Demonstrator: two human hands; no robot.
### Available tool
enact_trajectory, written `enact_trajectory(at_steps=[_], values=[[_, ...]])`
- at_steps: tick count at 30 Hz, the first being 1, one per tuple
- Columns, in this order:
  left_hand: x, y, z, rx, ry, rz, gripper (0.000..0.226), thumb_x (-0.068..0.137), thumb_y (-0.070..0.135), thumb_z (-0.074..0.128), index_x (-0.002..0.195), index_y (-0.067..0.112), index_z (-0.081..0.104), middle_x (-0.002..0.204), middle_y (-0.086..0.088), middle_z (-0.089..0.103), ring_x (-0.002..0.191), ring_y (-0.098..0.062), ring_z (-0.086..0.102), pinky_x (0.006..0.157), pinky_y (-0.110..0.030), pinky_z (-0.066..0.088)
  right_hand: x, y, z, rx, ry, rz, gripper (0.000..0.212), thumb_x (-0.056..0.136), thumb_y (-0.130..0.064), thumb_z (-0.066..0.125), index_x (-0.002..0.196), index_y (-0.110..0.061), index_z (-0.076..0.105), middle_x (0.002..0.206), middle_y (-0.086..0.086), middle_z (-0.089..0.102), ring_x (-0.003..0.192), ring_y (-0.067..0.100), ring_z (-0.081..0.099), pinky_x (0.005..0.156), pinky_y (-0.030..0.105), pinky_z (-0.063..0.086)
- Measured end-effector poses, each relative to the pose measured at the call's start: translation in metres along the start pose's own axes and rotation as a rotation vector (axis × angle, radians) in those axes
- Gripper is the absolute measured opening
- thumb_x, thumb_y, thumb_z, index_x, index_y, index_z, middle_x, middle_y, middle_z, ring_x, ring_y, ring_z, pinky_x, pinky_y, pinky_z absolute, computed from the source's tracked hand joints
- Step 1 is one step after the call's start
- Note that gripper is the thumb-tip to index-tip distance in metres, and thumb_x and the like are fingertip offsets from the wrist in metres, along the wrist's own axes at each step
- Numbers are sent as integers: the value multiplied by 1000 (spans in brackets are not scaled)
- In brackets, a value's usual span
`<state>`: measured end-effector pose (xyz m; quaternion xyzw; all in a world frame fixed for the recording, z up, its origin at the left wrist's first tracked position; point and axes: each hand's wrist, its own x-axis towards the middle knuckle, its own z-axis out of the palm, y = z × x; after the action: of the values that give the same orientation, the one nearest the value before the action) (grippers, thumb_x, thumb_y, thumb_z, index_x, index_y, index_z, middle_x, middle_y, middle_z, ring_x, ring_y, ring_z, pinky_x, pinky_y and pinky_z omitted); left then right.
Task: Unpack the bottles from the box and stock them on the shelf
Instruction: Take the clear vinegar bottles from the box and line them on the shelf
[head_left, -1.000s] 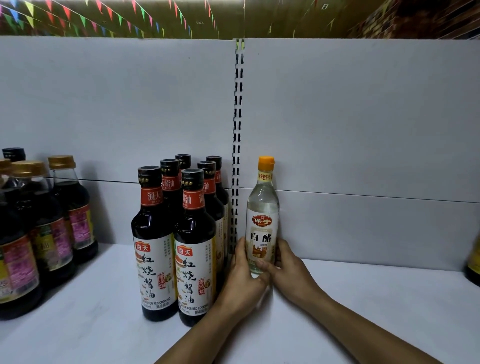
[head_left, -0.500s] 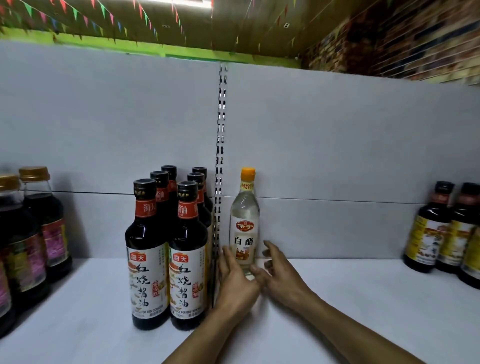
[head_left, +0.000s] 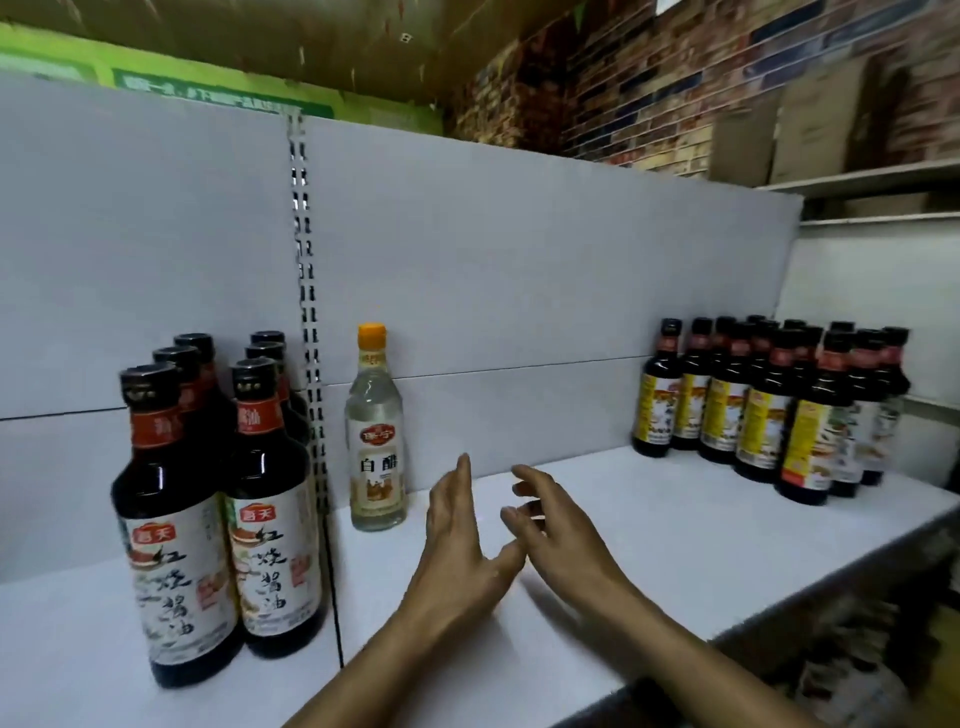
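— One clear bottle (head_left: 376, 447) (orange cap) stands upright on the shelf (head_left: 649, 545), against the back panel.
— And the hands?
— Left hand (head_left: 457, 540) and right hand (head_left: 558, 530) hover near it, fingers loosely spread, holding nothing. Dark bottles (head_left: 270, 499) stand just to its left.

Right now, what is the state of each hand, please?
Left hand: open, holding nothing.
Right hand: open, holding nothing.

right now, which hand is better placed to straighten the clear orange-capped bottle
Left. The left hand is open and nearer the clear bottle; the right hand sits farther off, also open.
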<state>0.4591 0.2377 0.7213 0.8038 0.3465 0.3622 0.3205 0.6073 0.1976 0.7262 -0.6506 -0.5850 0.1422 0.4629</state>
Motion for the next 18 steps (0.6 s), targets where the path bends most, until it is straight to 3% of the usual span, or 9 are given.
enact_trajectory(at_steps=[3, 6, 13, 18], values=[[-9, 14, 11, 26, -137, 113, 102, 85, 66, 58, 155, 49, -15, 165, 22, -5, 158, -12, 7, 126, -44, 26, -37, 3, -34, -74, 91, 22, 50, 102, -36, 57, 149, -36, 41, 138, -16, 54, 118, 3, 56, 103, 28, 50], [-17, 33, 18, 77, -203, 204, 97, 83, 75, 54, 151, 59, -13, 165, 28, -5, 156, -10, 13, 122, -45, 34, -68, 0, -61, -135, 133, 30, 51, 101, -39, 58, 148, -41, 40, 137, -22, 52, 120, -1, 54, 103, 25, 47], [-41, 93, 59, -29, -321, 352, 80, 95, 55, 59, 155, 55, 6, 158, 27, 17, 139, 4, 35, 112, -25, 43, -136, 8, -118, -105, 294, 85, 48, 99, -35, 62, 143, -42, 46, 131, -21, 58, 118, -2, 57, 102, 33, 52], [-65, 127, 127, -151, -446, 389, 70, 98, 42, 62, 151, 56, 19, 150, 24, 30, 137, 10, 37, 109, -18, 40, -193, 41, -157, -139, 399, 142, 44, 101, -30, 60, 142, -41, 49, 133, -22, 57, 122, -6, 54, 102, 25, 49]])
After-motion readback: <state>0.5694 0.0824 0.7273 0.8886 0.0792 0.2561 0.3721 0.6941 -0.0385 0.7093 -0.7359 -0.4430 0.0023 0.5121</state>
